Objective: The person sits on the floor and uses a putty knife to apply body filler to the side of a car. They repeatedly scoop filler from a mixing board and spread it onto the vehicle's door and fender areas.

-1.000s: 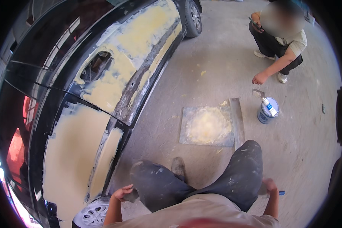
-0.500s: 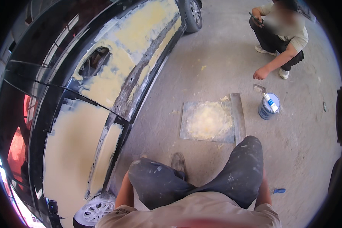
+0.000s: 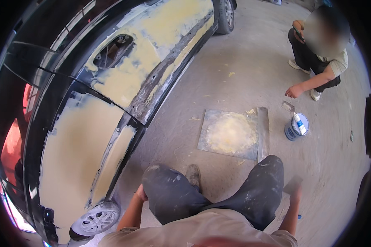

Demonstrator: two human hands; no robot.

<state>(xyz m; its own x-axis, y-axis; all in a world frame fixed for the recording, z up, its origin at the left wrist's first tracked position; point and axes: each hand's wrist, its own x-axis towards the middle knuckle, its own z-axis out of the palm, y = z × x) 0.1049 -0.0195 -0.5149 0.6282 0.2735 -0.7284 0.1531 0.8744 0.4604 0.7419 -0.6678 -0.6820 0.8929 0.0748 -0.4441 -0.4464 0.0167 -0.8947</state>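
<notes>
My right hand is closed beside my right knee. It grips a flat grey scraper, blurred by motion. Beside my left knee is my left hand, its fingers mostly hidden by the leg. Ahead of my knees a square board lies on the floor, with pale yellow filler smeared over it. A grey strip runs along its right edge. To the right stands a blue-grey can with a white and blue tube on its lid. Another scraper lies behind the can.
On my left stands a black car with yellowish filler over its side panels, a wheel near me and another farther off. A crouching person at the far right reaches one hand toward the can. A blue object lies behind my right forearm.
My right hand has come out from behind my right leg with the grey scraper. My left hand now shows beside the left knee. The view has shifted, and the other person still crouches.
</notes>
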